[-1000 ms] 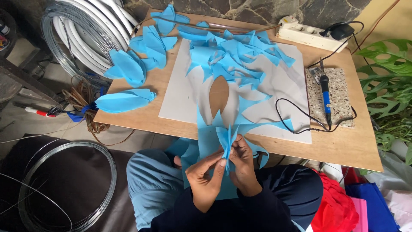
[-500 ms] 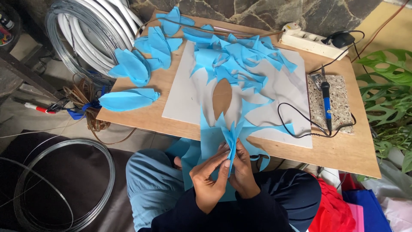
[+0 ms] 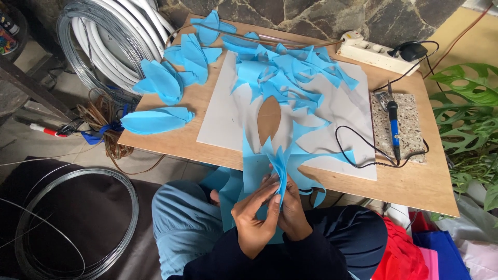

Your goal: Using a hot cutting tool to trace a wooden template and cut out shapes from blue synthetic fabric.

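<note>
Over my lap, my left hand (image 3: 255,217) and my right hand (image 3: 293,212) press together a thin stack of blue petal-shaped foam pieces (image 3: 280,167), held upright with the points toward the table. A larger blue foam sheet (image 3: 254,171) hangs off the wooden table's front edge (image 3: 415,189) beneath my hands. A brown leaf-shaped cardboard template (image 3: 268,119) lies on a white board (image 3: 223,124) among several blue foam offcuts (image 3: 282,78).
Piles of cut blue petals (image 3: 155,120) lie at the table's left. A blue-handled soldering iron (image 3: 393,127) rests on a speckled stone tile (image 3: 410,124) at right, cord running to a white power strip (image 3: 371,52). Wire coils (image 3: 78,218) sit on the floor; a green plant (image 3: 467,119) stands at right.
My hands have kept hold of the blue petal stack, pressing it flatter and narrower. The view has shifted slightly; the rest of the table looks unchanged.
</note>
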